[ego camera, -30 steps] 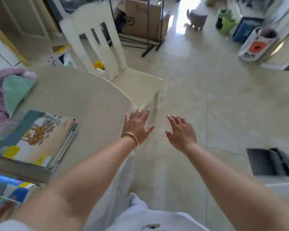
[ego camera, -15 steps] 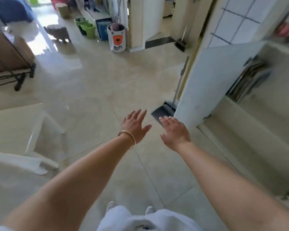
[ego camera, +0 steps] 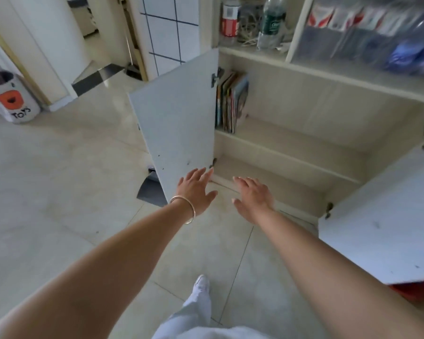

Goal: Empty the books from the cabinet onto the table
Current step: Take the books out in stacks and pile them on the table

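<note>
The books (ego camera: 231, 102) stand upright in a small row at the far left end of the cabinet's (ego camera: 328, 113) upper inner shelf (ego camera: 291, 140), pressed against the left side wall just behind the door hinge. The rest of that shelf is bare, and so is the lower shelf beneath it. Both cabinet doors hang open: the left door (ego camera: 179, 123) swings out toward the floor tiles, the right door (ego camera: 382, 216) juts out at the frame's right edge.

Both hands are stretched forward, low in front of the cabinet, empty, palms down with fingers spread. The left hand (ego camera: 196, 189), with a thin bangle (ego camera: 185, 209) at the wrist, is at the bottom corner of the left door; whether it touches the door is unclear. The right hand (ego camera: 253, 196) hovers just beside it, apart from it, over the cabinet's bottom edge.

Above the open compartment, a shelf carries a red can (ego camera: 229, 19), a green-labelled bottle (ego camera: 272, 23) and blurred packages. A toy bin (ego camera: 12, 99) stands on the floor far left.
</note>
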